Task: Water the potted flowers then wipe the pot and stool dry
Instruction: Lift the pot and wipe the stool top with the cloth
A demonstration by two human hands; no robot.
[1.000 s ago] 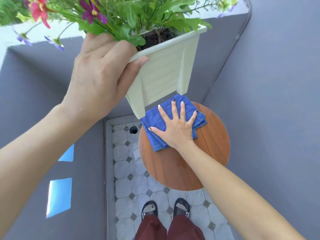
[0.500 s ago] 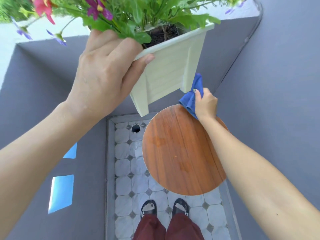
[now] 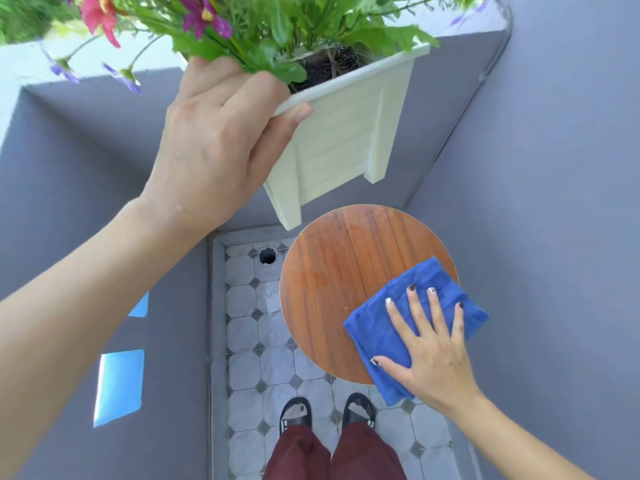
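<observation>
My left hand (image 3: 214, 147) grips the rim of a white square flower pot (image 3: 346, 140) and holds it in the air, tilted, above the stool's far left edge. Pink, purple and blue flowers (image 3: 201, 19) with green leaves fill the pot. Below it stands a round wooden stool (image 3: 336, 282), its top bare at the far side. My right hand (image 3: 429, 348) lies flat, fingers spread, on a folded blue cloth (image 3: 391, 327) at the stool's near right edge. Part of the cloth hangs past the rim.
Grey walls (image 3: 536, 202) close in on the left, back and right. The floor is pale tile (image 3: 256, 327) with a round drain hole (image 3: 267, 255) in the far corner. My feet in black sandals (image 3: 294, 410) stand just in front of the stool.
My right hand lifted the cloth off the stool's far side, bunched it at the far right edge, then laid it flat at the near right edge. The pot stayed held up.
</observation>
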